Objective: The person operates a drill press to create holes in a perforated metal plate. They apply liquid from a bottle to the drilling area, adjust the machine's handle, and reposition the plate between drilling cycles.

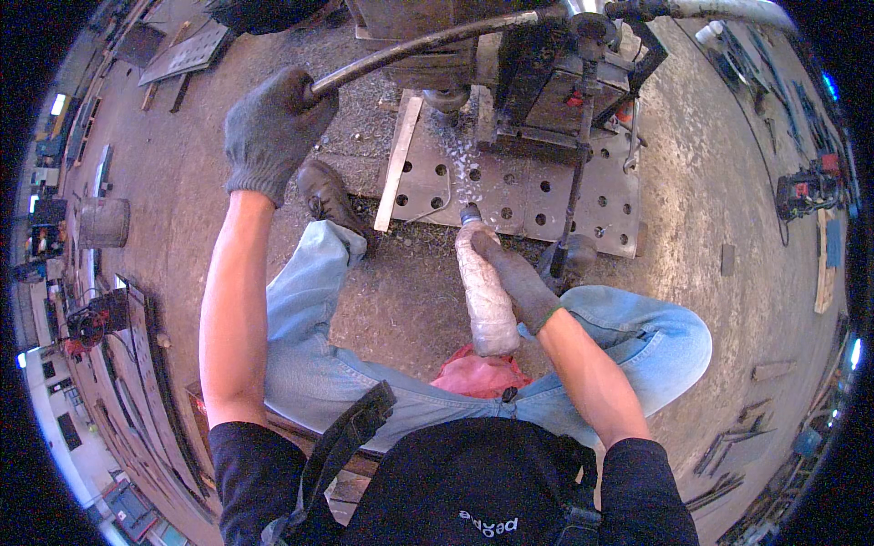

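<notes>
My left hand (271, 132), in a grey glove, is closed around the knob end of a long curved steel lever (428, 43) that runs up to a drilling machine (537, 64). In a dark glove, my right hand (514, 273) grips a cloudy plastic bottle (484, 291), tilted with its capped tip toward a perforated steel plate (510, 182). White drops or chips lie on the plate just below the machine's spindle. I sit with blue-jeaned legs apart, one brown shoe (326, 193) beside the plate.
A pink rag or bag (478, 373) lies between my thighs. A grey metal bucket (102, 221) stands far left. A red power tool (806, 189) sits far right. Metal bars and scrap line the concrete floor at both rims.
</notes>
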Available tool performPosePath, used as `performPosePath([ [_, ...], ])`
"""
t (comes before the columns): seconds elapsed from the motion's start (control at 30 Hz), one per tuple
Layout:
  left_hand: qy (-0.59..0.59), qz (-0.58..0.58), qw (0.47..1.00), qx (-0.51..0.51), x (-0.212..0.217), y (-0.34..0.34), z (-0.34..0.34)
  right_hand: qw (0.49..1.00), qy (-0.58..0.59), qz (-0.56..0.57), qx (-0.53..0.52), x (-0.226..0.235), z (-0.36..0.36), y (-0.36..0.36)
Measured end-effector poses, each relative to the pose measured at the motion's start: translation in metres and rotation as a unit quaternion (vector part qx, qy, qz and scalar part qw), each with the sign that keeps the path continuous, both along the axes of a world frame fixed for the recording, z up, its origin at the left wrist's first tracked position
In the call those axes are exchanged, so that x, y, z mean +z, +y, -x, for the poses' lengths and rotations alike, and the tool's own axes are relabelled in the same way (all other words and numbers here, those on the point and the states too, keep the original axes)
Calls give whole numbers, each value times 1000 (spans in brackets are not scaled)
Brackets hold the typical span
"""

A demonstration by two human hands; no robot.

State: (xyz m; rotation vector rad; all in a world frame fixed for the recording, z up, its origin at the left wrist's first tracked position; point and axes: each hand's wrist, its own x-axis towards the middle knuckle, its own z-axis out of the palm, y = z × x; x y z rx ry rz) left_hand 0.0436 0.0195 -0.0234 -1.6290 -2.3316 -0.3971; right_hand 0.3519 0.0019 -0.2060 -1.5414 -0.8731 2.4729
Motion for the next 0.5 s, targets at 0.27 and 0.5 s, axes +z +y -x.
performPosePath([
  [0.27,18,-4,1000,-1,-2,-2,1,984,128,78,-99,35,8,-4],
  [0.5,15,-7,1000,-6,-2,-2,1,993,87,54,-60,25,5,1],
])
